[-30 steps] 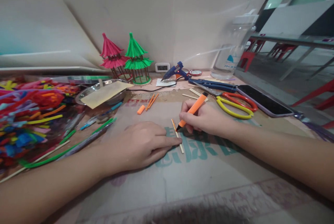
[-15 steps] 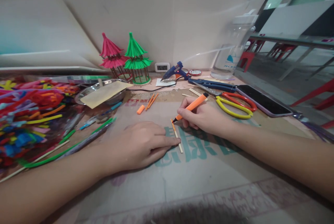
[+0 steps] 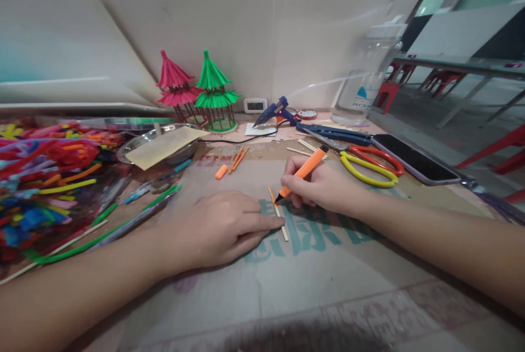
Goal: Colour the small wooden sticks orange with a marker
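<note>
My right hand [image 3: 324, 185] grips an orange marker [image 3: 304, 170], its dark tip touching a thin wooden stick [image 3: 284, 232] on the covered tabletop. The upper part of that stick is coloured orange; the lower end is bare wood. With its index finger stretched out and the other fingers curled, my left hand [image 3: 225, 226] pins the stick down near its lower end. Beyond the hands lie the orange marker cap [image 3: 221, 172] and a few orange-coloured sticks [image 3: 238, 159]. Plain sticks [image 3: 301, 151] rest past my right hand.
Scissors [image 3: 369, 169], a phone [image 3: 414, 158] and a blue utility knife [image 3: 336, 133] lie right. A glue gun [image 3: 273, 113], small clock [image 3: 255, 105] and pink and green [image 3: 215, 89] pagoda models stand behind. Left are a metal bowl [image 3: 191, 151] and colourful pipe cleaners [image 3: 61, 166].
The marker tip has moved down along the stick toward my left index finger, and my right hand has shifted slightly with it. My left hand stays in place.
</note>
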`<state>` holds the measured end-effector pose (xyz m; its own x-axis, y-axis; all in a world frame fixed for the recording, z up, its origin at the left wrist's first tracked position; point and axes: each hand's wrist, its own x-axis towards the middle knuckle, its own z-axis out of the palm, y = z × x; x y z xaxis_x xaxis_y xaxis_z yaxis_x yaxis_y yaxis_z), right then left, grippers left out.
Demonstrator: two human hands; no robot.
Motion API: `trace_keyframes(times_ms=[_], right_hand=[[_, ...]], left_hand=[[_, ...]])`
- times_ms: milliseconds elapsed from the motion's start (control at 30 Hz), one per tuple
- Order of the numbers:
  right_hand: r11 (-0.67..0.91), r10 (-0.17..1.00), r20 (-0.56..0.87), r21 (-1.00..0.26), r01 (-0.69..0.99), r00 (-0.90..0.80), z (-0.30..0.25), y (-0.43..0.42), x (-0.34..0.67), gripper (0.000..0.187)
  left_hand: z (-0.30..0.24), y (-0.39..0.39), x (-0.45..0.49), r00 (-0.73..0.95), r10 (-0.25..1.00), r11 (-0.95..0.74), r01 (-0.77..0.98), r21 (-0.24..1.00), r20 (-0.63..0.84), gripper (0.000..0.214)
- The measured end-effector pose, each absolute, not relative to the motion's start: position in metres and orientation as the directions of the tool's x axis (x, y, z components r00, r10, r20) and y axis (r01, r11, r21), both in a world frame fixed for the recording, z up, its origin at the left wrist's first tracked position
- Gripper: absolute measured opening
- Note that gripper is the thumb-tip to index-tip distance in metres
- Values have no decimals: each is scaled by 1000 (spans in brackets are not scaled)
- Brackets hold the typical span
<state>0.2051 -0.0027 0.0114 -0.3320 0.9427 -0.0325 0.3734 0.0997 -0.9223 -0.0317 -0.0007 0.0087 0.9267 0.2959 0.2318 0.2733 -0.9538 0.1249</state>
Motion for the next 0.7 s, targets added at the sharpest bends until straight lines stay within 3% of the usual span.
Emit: trace_keyframes(times_ms=[233,700], right_hand=[[140,895,-36,-924,356,-445,14,-5,208,19],[155,970,71,-914,374,-231,7,0,205,14]], left_hand=[[8,-1,-32,924,311,-949,291,118,222,33],[11,-2,-30,935,304,-952,293,84,180,37]])
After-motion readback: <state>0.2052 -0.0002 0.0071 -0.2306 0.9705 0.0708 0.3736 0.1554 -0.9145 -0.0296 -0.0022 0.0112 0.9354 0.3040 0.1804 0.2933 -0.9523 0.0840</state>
